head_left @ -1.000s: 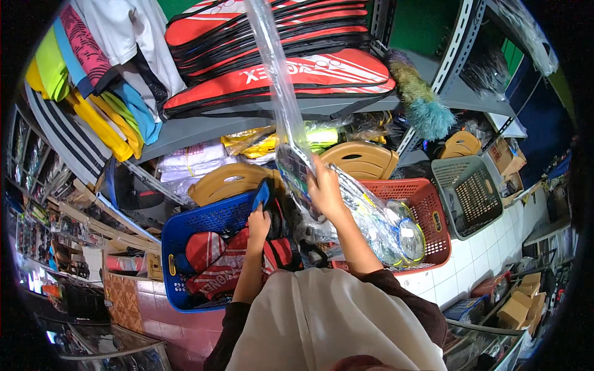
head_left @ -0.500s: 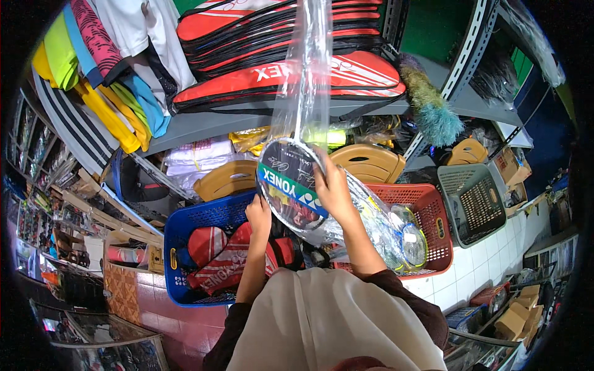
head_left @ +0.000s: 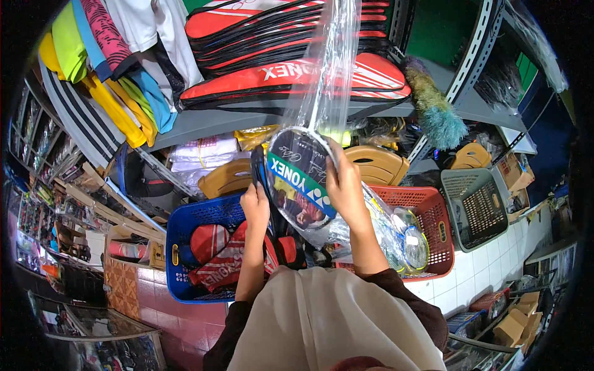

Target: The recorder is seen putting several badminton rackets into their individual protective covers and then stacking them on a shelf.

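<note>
A badminton racket (head_left: 301,178) in a clear plastic sleeve (head_left: 331,68) is tilted in front of me, its head low and its shaft pointing away. A black card with a green band covers its strings. My right hand (head_left: 346,188) is closed on the right rim of the racket head. On the other side, my left hand (head_left: 254,207) is closed on a dark narrow cover (head_left: 259,166) with a blue edge, seen nearly edge-on beside the racket. The left hand's grip partly hides this cover. Below it, red racket bags (head_left: 232,263) lie in a blue basket (head_left: 204,213).
A red basket (head_left: 442,213) holds several plastic-wrapped rackets (head_left: 409,241). Farther right stands a grey-green basket (head_left: 473,207). Ahead, a grey shelf (head_left: 216,123) bears stacked red-and-black racket bags (head_left: 297,80). Shirts (head_left: 114,68) hang at left; a duster (head_left: 436,102) hangs at right.
The racket has shifted slightly right and turned its card more toward me. The dark cover now shows, apart from the racket's left rim, in my left hand.
</note>
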Demonstrator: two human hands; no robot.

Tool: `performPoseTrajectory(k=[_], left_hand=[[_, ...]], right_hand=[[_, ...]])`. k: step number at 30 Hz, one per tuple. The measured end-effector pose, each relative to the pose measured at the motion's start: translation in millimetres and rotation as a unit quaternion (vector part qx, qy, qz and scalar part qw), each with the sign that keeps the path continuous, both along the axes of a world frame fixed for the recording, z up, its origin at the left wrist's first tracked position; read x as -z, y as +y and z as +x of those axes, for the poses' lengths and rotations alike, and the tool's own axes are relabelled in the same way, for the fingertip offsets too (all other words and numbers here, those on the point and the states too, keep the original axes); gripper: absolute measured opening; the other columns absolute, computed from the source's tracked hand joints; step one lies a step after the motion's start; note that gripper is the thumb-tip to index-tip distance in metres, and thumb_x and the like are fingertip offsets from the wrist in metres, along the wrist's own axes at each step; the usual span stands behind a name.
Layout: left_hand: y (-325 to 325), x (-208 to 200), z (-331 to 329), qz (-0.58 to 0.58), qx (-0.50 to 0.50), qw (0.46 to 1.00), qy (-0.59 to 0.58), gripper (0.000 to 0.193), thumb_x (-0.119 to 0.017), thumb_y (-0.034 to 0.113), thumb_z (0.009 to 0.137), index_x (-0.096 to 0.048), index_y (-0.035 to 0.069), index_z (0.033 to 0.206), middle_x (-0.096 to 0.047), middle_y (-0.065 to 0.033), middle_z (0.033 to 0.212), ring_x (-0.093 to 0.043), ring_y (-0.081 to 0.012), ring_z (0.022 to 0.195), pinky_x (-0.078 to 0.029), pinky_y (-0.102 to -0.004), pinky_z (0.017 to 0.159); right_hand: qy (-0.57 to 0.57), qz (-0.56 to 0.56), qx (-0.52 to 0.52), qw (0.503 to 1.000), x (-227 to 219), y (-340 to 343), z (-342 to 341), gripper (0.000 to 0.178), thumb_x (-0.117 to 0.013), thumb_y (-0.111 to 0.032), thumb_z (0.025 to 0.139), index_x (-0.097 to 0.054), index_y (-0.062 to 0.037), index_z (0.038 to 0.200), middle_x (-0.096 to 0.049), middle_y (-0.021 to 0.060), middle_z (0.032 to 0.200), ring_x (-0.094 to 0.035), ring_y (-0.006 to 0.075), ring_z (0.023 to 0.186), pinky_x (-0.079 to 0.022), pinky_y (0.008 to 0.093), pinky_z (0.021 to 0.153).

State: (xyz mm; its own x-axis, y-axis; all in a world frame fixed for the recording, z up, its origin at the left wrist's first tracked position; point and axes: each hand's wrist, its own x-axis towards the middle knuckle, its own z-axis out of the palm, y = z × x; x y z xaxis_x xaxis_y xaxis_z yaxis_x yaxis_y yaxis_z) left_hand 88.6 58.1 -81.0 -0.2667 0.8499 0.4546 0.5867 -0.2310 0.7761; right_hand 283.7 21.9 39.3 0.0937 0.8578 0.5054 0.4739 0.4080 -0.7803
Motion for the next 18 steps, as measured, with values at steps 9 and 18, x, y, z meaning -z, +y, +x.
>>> performPoseTrajectory(k=[9, 18], left_hand=[[2.1, -68.3, 29.5, 0.032, 0.04, 0.997, 0.051, 0.026, -0.052, 0.015, 0.087, -0.052, -0.003, 0.068, -0.052, -0.0251, 0.058, -0.053, -0.0441, 0.058, -0.039, -0.0469, 0.05], [-12.5, -106.5, 42.5, 0.074, 0.07, 0.995, 0.006, 0.025, -0.056, 0.01, 0.085, -0.05, -0.004, 0.065, -0.049, -0.0226, 0.053, -0.052, -0.0394, 0.049, -0.037, -0.0419, 0.045]], right_hand=[[-0.041, 0.039, 0.001, 0.998, 9.3, -2.1, -11.3, 0.04, -0.05, 0.003, 0.082, -0.047, -0.0011, 0.122, -0.054, 0.0283, 0.069, -0.057, 0.0415, 0.062, -0.043, 0.0397, 0.055], [-0.037, 0.021, -0.062, 0.997, -3.1, -9.3, -21.1, 0.048, -0.058, -0.009, 0.083, -0.04, -0.0005, 0.127, -0.059, 0.0293, 0.082, -0.059, 0.0441, 0.077, -0.047, 0.0467, 0.065]])
